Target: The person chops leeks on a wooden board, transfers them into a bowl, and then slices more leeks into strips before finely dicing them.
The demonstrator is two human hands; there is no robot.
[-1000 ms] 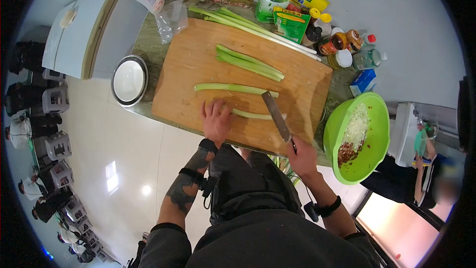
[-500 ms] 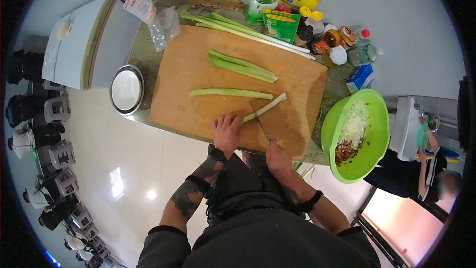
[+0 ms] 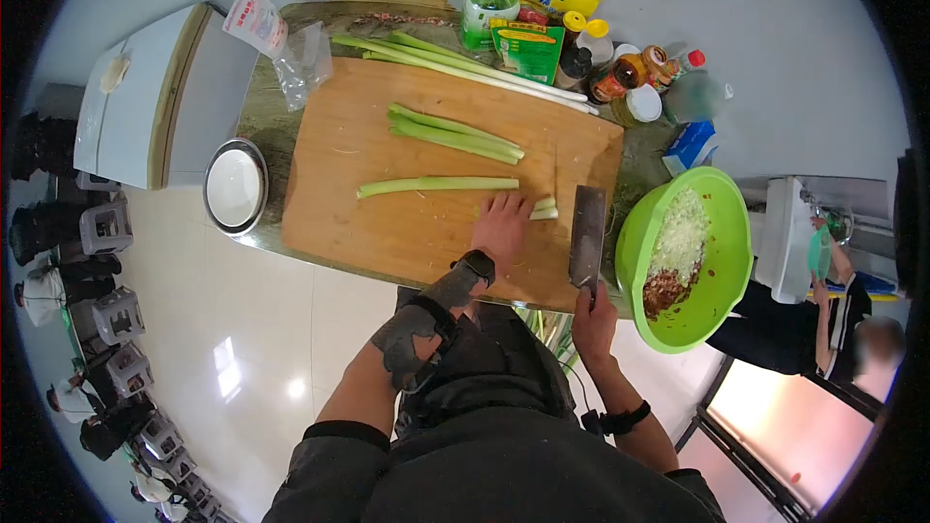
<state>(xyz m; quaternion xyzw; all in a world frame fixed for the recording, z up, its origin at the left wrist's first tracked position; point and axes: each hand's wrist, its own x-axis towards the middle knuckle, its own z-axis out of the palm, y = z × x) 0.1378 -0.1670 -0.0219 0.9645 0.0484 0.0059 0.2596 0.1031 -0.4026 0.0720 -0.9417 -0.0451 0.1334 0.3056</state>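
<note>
In the head view, my right hand [image 3: 594, 320] grips the handle of a cleaver [image 3: 587, 232], its broad blade over the right side of the wooden cutting board [image 3: 339, 232]. My left hand [image 3: 502, 228] lies on the board with its fingers spread, touching short cut pieces of green onion [image 3: 545, 208] and partly covering them. Just above those fingers is a single green onion stalk [image 3: 436, 184]. Farther up lie a few cut stalks [image 3: 455, 134], and long green onions [image 3: 475, 73] stretch along the board's far edge.
Right of the board stands a green bowl [image 3: 731, 271] holding chopped white and dark red-brown food. Bottles and packets [image 3: 528, 50] crowd the back right. A white bowl [image 3: 234, 189] sits left, near a plastic bag [image 3: 305, 68]. Another person [image 3: 823, 320] is at a sink.
The cleaver has come off the green onion and moved right, its blade turned upright in view. My left hand has shifted right onto the onion, now in shorter pieces.
</note>
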